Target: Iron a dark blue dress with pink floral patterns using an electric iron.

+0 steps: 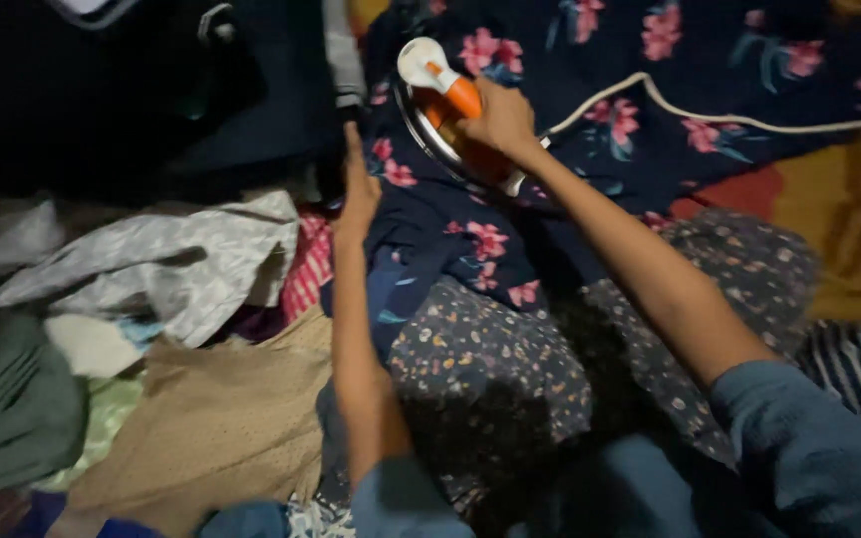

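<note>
My right hand (pixel 502 122) grips the orange handle of a white and orange clothes iron (pixel 437 100), which rests soleplate down on a dark blue cloth with pink flowers (pixel 470 234). A white cord (pixel 710 115) runs from the iron to the right across that cloth. My left hand (pixel 359 189) lies flat with fingers stretched out on the left edge of the flowered cloth, just left of the iron. Both forearms reach forward from blue sleeves.
A heap of clothes lies at the left: a grey patterned piece (pixel 171 264), a tan cloth (pixel 221 418), a green one (pixel 7 408), a red striped one (pixel 309 269). A dark dotted fabric (pixel 510 369) covers the foreground. An orange-yellow cloth (pixel 849 219) lies at right.
</note>
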